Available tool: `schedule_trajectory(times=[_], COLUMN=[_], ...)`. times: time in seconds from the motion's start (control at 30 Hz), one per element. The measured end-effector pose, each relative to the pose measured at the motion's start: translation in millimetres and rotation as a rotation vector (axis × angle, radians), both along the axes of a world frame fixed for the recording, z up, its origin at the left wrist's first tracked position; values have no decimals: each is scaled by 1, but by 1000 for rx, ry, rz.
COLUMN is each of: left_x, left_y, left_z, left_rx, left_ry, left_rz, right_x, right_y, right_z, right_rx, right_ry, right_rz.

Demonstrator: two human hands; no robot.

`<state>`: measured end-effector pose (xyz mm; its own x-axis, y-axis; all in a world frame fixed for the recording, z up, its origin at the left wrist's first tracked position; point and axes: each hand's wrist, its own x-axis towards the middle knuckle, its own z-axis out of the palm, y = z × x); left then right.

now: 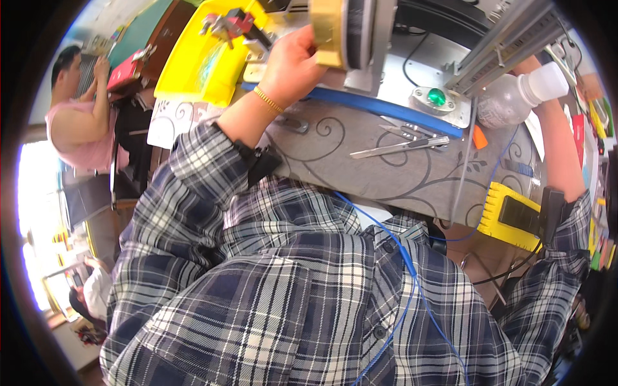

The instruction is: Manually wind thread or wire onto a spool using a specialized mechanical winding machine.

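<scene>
My left hand (295, 69) reaches up to the machine on the table and touches or nearly touches a gold-coloured block (326, 32) with a dark round part beside it. Its fingers curl out of sight behind that block, so what they hold is hidden. On the far right, my right arm passes behind a cloudy plastic bottle (505, 101) with a white cap. Only a bit of my right hand (529, 65) shows between the bottle and an upright aluminium profile (499, 48); its fingers are hidden. A green push button (436, 97) sits on the machine's metal base.
A yellow bin (193, 64) stands left of the machine beside a red toggle clamp (239, 22). A craft knife (399, 147) lies on the patterned table (360, 167) before a blue edge strip (386, 110). A yellow-cased device (508, 215) is at right. Another person (80, 132) is at left.
</scene>
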<state>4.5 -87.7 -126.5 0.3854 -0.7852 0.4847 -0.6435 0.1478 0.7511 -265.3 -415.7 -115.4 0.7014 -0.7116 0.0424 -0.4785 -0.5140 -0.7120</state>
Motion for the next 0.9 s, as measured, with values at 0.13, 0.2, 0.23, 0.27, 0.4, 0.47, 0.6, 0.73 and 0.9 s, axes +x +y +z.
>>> schedule_trajectory(times=[0.13,0.2,0.23,0.27,0.4,0.47,0.6,0.73,0.9], left_x=[15,15,13,16,21,22,19,11,8], left_y=[-8,-12,-13,-16,-19,-20,-17,-15,-11], left_z=[-10,-7,-7,-9,-22,-24,-21,-9,-8], left_rx=[-10,112,101,109,80,75,133,124,110], left_ry=[-85,-116,-124,-135,-89,-96,22,-44,-49], left_rz=[8,36,65,79,60,41,34,64,57], right_x=[29,36,40,44,53,53,57,61,59], right_y=[1,5,8,11,18,18,23,35,45], right_z=[8,15,17,21,36,43,47,36,30], right_rx=[161,156,156,156,161,165,194,236,279], right_ry=[47,47,46,44,34,29,40,65,93], right_rz=[77,92,101,114,132,127,134,139,135])
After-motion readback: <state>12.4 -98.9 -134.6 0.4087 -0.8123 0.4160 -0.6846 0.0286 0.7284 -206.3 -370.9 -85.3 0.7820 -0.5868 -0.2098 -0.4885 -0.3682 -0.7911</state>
